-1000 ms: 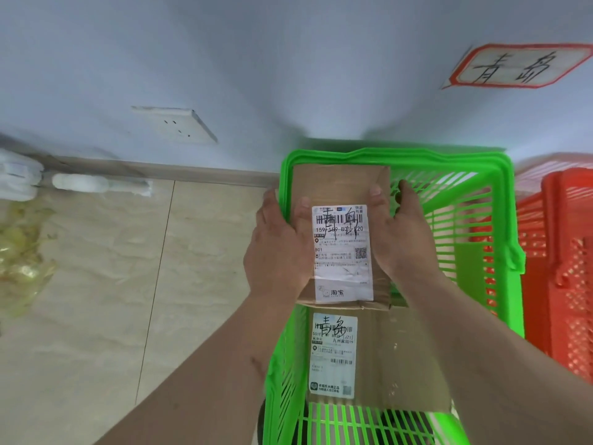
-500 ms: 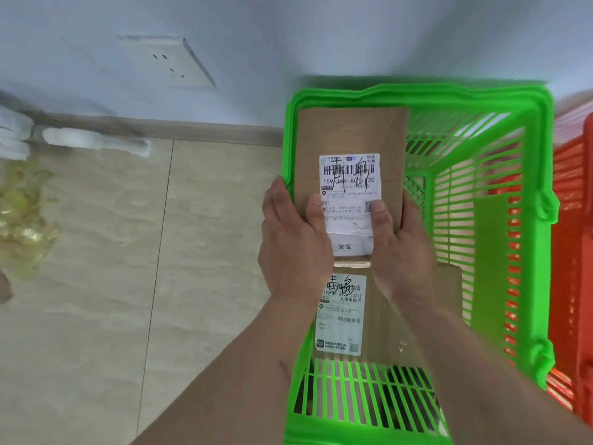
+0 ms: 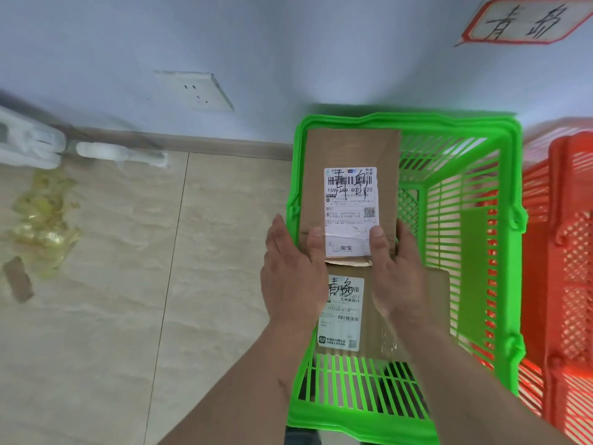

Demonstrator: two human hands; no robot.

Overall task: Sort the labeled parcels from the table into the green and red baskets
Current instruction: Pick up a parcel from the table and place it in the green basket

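Cardboard parcel (image 3: 348, 155) with a white label sits at frame centre inside the green basket (image 3: 510, 252), its near end pinched by left hand (image 3: 293, 274) and right hand (image 3: 396, 271), above another labeled parcel (image 3: 343, 316).

Ahead of me, a pale blue wall (image 3: 288, 53) carries a white power socket (image 3: 195, 91) and a red-bordered sign (image 3: 526, 20) with handwritten characters. On the beige tiled floor (image 3: 128, 284) lie crumpled yellow plastic wrap (image 3: 41, 226) and a white object (image 3: 29, 142).
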